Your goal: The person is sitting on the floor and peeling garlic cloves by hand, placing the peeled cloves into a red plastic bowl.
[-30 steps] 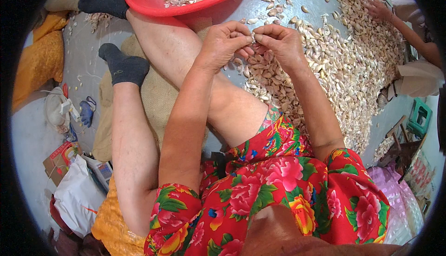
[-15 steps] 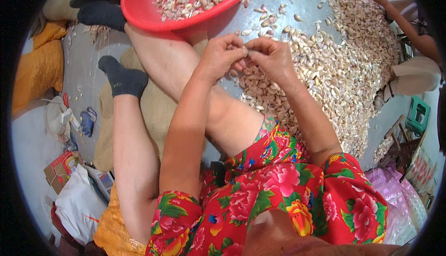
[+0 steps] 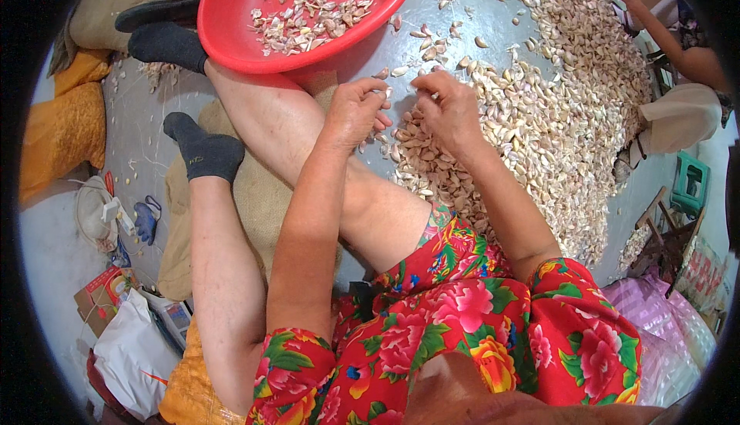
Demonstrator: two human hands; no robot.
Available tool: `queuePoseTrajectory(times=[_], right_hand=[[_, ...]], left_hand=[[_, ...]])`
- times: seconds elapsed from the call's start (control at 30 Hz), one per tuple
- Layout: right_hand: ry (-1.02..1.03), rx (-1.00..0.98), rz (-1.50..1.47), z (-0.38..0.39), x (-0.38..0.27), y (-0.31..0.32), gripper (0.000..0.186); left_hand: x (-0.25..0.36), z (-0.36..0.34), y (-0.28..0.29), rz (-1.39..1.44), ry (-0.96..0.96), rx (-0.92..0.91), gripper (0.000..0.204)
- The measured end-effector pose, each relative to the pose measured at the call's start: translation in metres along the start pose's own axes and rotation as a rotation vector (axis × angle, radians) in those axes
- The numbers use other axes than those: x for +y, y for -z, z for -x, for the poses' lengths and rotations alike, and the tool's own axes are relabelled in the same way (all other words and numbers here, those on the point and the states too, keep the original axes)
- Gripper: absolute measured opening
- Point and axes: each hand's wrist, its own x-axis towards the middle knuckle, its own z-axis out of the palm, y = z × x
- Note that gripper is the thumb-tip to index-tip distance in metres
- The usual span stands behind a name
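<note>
- Bare left hand (image 3: 353, 114), upper centre of frame: I read its grip as pinching a small pale garlic piece (image 3: 388, 93) at the fingertips.
- Bare right hand (image 3: 449, 114), just right of it, not touching: fingers curled; I cannot tell whether its grip holds anything.
- Loose heap of off-white, purple-tinged garlic cloves (image 3: 555, 132), centre to upper right, on the smooth grey floor (image 3: 489, 20); I see the right hand over its left side.
- Round red plastic basin (image 3: 231, 8), upper left of centre: pale pieces scattered inside.
- Another person's bare forearm (image 3: 663, 35), upper right, near the heap.
</note>
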Motion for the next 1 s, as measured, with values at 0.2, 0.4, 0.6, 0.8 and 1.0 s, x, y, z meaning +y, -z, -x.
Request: queuePoseTrajectory(times=[0.2,0.4,0.6,0.8,1.0], right_hand=[[0.181,0.115,0.375,-0.069,0.035,0.012,0.017],[0.182,-0.108,0.302,-0.129,0.068,-0.001,0.014],[0.165,-0.211,0.459,-0.13,0.061,-0.003,0.011],[0.111,-0.25,0.244,-0.095,0.063,0.007,0.01],[0.212,-0.323,0.285,-0.108,0.038,0.027,0.021]], left_hand=[[-0.008,-0.004,0.007,-0.004,-0.022,0.028,0.017],[-0.007,-0.009,0.003,0.024,-0.013,0.041,0.015],[-0.003,-0.005,0.005,-0.016,0.044,0.085,0.013],[0.004,-0.003,-0.001,-0.031,0.031,0.085,0.013],[-0.005,-0.001,0.009,0.023,-0.005,0.109,0.013]])
